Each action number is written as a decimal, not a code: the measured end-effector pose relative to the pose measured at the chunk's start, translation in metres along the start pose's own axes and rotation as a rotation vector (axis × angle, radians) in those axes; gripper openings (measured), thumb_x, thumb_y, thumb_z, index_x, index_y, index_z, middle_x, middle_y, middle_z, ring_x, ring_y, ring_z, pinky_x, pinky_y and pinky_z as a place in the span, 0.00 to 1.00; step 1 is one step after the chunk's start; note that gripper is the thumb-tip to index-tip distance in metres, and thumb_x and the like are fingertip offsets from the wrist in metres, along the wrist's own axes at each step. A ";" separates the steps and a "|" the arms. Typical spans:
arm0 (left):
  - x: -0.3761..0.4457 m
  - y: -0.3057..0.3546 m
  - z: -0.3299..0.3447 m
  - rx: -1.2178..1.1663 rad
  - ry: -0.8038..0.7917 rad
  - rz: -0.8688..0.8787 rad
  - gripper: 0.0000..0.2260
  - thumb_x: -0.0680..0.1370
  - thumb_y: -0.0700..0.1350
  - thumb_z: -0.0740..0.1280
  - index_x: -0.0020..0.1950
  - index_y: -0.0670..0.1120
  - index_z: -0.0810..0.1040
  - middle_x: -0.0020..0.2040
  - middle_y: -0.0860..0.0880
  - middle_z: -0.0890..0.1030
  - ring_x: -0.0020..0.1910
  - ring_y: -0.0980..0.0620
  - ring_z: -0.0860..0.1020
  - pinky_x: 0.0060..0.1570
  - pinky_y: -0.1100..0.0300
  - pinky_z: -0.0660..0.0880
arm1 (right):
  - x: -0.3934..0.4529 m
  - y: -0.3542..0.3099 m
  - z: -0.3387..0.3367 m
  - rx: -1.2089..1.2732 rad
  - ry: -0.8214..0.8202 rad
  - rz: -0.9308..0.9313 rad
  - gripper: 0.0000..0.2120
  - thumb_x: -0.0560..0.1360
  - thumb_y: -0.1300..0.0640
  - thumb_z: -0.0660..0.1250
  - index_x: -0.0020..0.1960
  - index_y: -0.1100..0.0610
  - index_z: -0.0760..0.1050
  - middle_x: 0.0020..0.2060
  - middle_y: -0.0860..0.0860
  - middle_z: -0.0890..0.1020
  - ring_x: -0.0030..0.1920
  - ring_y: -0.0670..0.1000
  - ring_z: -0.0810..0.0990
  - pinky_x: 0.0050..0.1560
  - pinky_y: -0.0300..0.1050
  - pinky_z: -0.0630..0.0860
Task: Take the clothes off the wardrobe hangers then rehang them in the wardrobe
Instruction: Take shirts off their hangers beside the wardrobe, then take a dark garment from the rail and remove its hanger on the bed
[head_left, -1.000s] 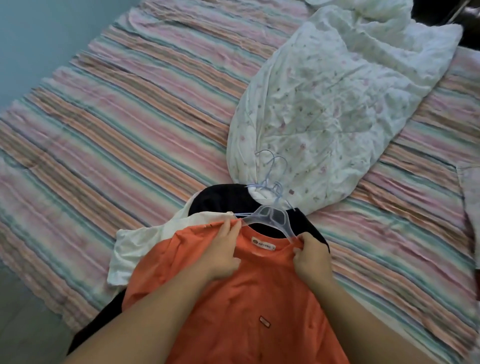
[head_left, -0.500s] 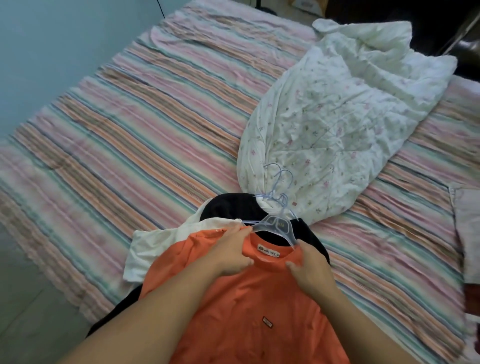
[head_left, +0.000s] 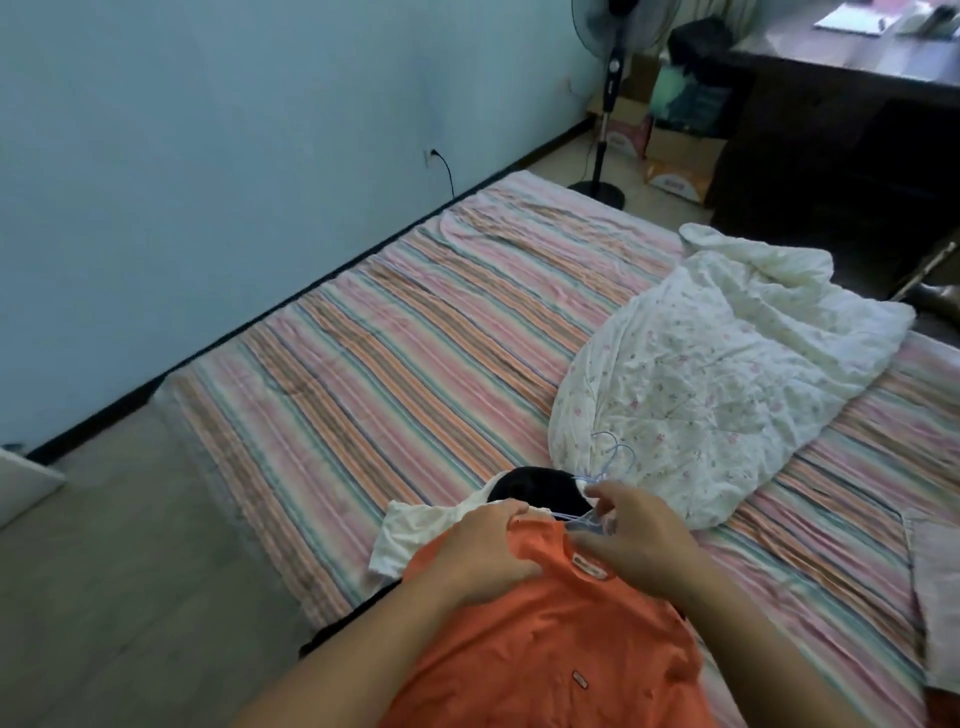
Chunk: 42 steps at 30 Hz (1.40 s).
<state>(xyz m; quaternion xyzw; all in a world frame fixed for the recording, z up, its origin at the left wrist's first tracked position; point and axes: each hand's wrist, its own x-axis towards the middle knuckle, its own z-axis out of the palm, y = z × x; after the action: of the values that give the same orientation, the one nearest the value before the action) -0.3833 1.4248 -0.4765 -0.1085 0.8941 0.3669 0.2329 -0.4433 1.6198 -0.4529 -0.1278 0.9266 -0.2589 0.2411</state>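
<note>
- Two hands were at the neck of the orange shirt, which lay on top of the pile at the near edge of the striped bed.
- Left hand lay over the shirt's left shoulder at the collar edge, fingers curled down on the cloth; pressing or gripping it, cannot tell which for sure, but the cloth bunched under the fingers.
- Right hand had shifted since a second before: then it gripped the shirt's right shoulder, now it was up at the pale blue hanger, fingers pinching the plastic just beyond the collar.
- Hanger shoulders no longer showed clear of the neck as before; only a short piece showed beyond the collar.
- Camera view had lifted: wall, fan and dark table beyond the bed now showed.
- White shirt and black garment lay under the orange shirt, their hanger hooks poking out against the floral duvet.
- Judgement: first garment being stripped; right hand likely about to draw the hanger out through the neck while the left pins the shirt. Nothing rehung yet.
</note>
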 end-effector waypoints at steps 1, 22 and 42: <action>-0.019 0.002 -0.013 0.012 0.016 -0.005 0.37 0.62 0.58 0.71 0.72 0.58 0.68 0.63 0.53 0.77 0.58 0.53 0.77 0.59 0.57 0.75 | -0.010 -0.020 -0.010 -0.007 -0.006 -0.032 0.32 0.70 0.41 0.72 0.71 0.50 0.72 0.60 0.46 0.79 0.54 0.46 0.78 0.49 0.39 0.70; -0.496 -0.101 -0.247 0.473 0.434 -0.216 0.34 0.68 0.65 0.71 0.70 0.54 0.69 0.65 0.49 0.75 0.61 0.47 0.75 0.55 0.53 0.74 | -0.280 -0.410 0.016 -0.453 -0.092 -0.739 0.35 0.71 0.38 0.72 0.73 0.45 0.65 0.72 0.44 0.71 0.68 0.46 0.71 0.67 0.45 0.70; -0.869 -0.156 -0.136 -0.198 0.963 -0.753 0.20 0.73 0.58 0.73 0.63 0.58 0.75 0.48 0.64 0.74 0.47 0.65 0.74 0.42 0.68 0.72 | -0.511 -0.634 0.179 -0.674 -0.511 -1.702 0.30 0.71 0.37 0.71 0.70 0.37 0.65 0.65 0.37 0.73 0.61 0.39 0.72 0.61 0.38 0.71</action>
<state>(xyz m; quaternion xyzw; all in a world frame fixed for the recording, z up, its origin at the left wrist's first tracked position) 0.3821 1.2386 -0.0555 -0.5912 0.7608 0.2504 -0.0946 0.1543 1.2013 -0.0496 -0.8757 0.4674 -0.0310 0.1174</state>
